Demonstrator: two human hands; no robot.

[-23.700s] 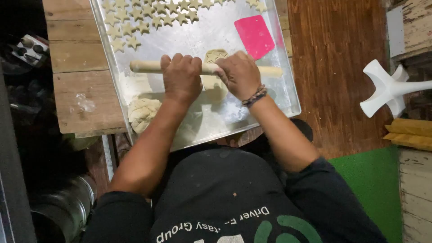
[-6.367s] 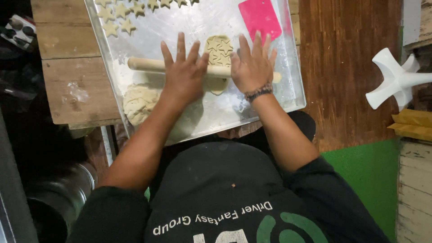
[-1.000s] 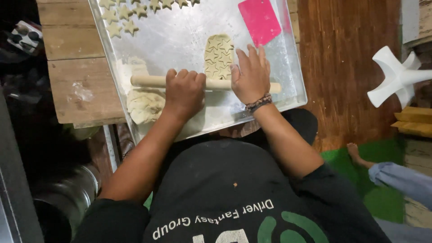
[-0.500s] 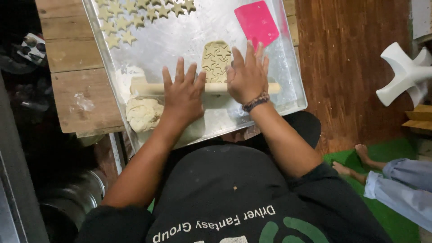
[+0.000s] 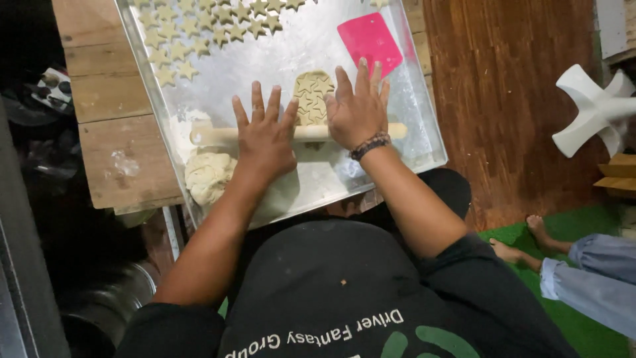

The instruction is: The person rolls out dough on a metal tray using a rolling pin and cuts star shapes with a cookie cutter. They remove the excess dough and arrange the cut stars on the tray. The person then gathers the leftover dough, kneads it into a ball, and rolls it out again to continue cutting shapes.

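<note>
— How were the arms set when you looked?

— Both reached forward from the body over the metal tray (image 5: 424,142), forearms nearly straight. I saw the left hand (image 5: 265,142) and the right hand (image 5: 356,113) side by side on the wooden rolling pin (image 5: 311,132), which lay crosswise on the tray.

— And the hands themselves, clenched or not?

— Neither. Both were flat and wide open, fingers spread and pointing away from the body, palms pressing down on the pin. Nothing was gripped. The right wrist wore a beaded bracelet (image 5: 371,146).

— Where was the dough?

— A small sheet of rolled dough (image 5: 313,93), marked with star cuts, lay just beyond the pin between the two hands, with its near edge under the pin. A lump of dough (image 5: 207,176) sat near the pin's left end, just beside the left wrist.

— Anything else on the tray?

— Cut star shapes (image 5: 199,33) in rows at the far left, and a pink scraper (image 5: 370,41) just beyond the right fingertips. The tray rested on a wooden counter (image 5: 112,113).

— Anyone nearby?

— I noticed another person's bare feet (image 5: 523,242) on green matting at the right, well apart.
</note>
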